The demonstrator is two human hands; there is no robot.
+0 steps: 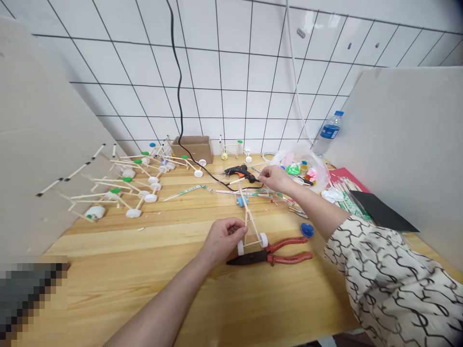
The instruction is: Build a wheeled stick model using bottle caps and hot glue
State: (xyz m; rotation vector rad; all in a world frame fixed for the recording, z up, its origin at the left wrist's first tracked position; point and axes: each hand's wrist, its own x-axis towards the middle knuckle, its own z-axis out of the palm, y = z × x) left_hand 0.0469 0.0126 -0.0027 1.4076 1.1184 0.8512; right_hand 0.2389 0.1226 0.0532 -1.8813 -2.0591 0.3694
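My left hand (224,237) pinches the side of a small tricycle model (253,221) made of wooden sticks. Two white bottle-cap wheels (264,240) sit at its near end, and a blue cap wheel (242,201) is at its far end. A short crosswise stick (236,181) tops the front. Just right of that stick is my right hand (277,178), its fingertips closed together; what they hold, if anything, is too small to make out. Behind the model lies a black glue gun (238,171). Pliers with red handles (271,255) rest close to the near wheels.
Several similar stick models (126,185) stand at the left. A cardboard box (191,147) is against the tiled wall. On the right are a plastic bag of coloured pieces (304,166), a water bottle (329,132), wrapped sticks (352,197) and a blue cap (307,230). A black cable (180,96) hangs down.
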